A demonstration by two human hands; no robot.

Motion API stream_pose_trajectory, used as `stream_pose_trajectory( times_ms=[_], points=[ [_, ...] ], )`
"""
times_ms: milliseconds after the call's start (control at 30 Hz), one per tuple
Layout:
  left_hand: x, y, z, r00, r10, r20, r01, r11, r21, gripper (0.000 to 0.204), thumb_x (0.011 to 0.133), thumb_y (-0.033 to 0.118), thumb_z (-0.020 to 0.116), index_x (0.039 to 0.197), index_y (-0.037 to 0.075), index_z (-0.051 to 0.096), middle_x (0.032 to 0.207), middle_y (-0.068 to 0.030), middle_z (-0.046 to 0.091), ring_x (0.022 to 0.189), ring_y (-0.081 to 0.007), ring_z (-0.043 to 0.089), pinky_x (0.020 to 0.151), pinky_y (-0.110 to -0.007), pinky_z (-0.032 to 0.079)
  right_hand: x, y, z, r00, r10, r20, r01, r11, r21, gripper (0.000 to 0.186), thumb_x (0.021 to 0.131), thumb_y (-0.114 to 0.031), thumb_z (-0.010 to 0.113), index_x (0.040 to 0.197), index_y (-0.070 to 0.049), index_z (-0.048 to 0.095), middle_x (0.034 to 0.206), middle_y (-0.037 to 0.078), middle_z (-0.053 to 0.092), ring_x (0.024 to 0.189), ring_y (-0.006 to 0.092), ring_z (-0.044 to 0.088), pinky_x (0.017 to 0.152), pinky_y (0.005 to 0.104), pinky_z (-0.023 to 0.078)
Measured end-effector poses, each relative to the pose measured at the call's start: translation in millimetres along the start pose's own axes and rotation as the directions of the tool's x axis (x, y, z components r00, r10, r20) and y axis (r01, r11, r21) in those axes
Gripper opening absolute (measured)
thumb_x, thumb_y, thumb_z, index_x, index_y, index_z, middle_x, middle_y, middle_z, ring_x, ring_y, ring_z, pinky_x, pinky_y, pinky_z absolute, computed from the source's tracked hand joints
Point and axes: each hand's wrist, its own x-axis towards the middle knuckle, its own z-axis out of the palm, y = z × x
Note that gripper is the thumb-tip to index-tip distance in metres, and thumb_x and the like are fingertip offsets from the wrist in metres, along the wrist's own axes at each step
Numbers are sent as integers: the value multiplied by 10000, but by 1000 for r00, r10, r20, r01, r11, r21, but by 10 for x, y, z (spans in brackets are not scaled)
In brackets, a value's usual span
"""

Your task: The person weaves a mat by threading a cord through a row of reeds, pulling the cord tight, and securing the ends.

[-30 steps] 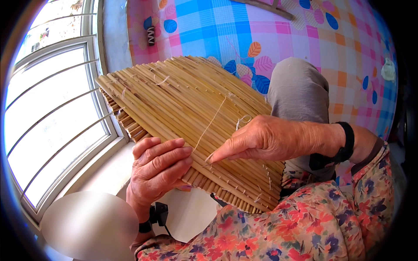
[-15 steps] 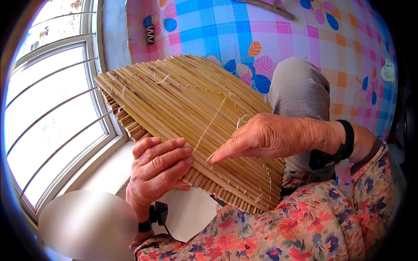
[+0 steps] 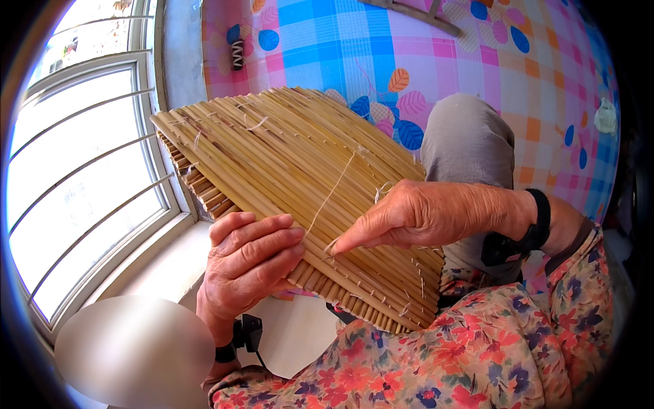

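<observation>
A thick panel of straw-coloured stalks [image 3: 266,170], sewn together in rows with pale thread, lies tilted across my lap. My left hand [image 3: 248,266] is closed round its near-left edge, fingers on top and the thumb out of sight. A loose length of thread [image 3: 332,194] runs taut from a stitch mid-panel down to the edge by my left fingertips. My right hand [image 3: 415,215] bends over the panel with its fingertips pinched together low on the stalks, close to the left fingers. What lies in that pinch is too small to make out.
A barred window [image 3: 88,163] and its pale sill [image 3: 160,262] are on the left. My grey-trousered knee [image 3: 470,136] rises beyond the panel. Checked leaf-print cloth [image 3: 327,41] spreads behind, carrying a dark striped object [image 3: 237,54], a wooden frame piece [image 3: 415,15] and a crumpled pale bag [image 3: 605,116].
</observation>
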Motion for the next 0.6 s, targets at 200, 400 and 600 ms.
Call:
stream_pose_trajectory(
  times_ms=[200, 400, 600],
  points=[
    [2, -13, -8, 1000, 17, -1, -17, 1000, -2, 310, 752, 340, 723, 971, 121, 710, 1084, -29, 698, 1084, -199, 641, 986, -362, 396, 11, -8, 5, 1000, -16, -5, 16, 1000, -6, 306, 978, -105, 524, 1272, -107, 607, 1188, 116, 661, 1075, 250, 646, 900, 322, 512],
    [8, -14, 7, 1000, 18, -2, -18, 1000, -3, 314, 761, 349, 717, 975, 120, 708, 1089, -30, 696, 1085, -200, 641, 985, -360, 396, 1, -11, 26, 998, -34, -44, 33, 999, -24, 287, 971, -174, 550, 1246, -125, 616, 1060, 138, 690, 936, 291, 667, 817, 362, 534],
    [34, 7, 13, 999, 40, -4, -40, 999, -21, 322, 759, 325, 725, 982, 94, 696, 1073, -47, 693, 1055, -215, 648, 948, -374, 410, 27, -319, -91, 997, 75, 18, -62, 924, -377, 237, 899, -160, 583, 1117, -116, 664, 927, 123, 699, 885, 313, 671, 734, 381, 545]
  ],
)
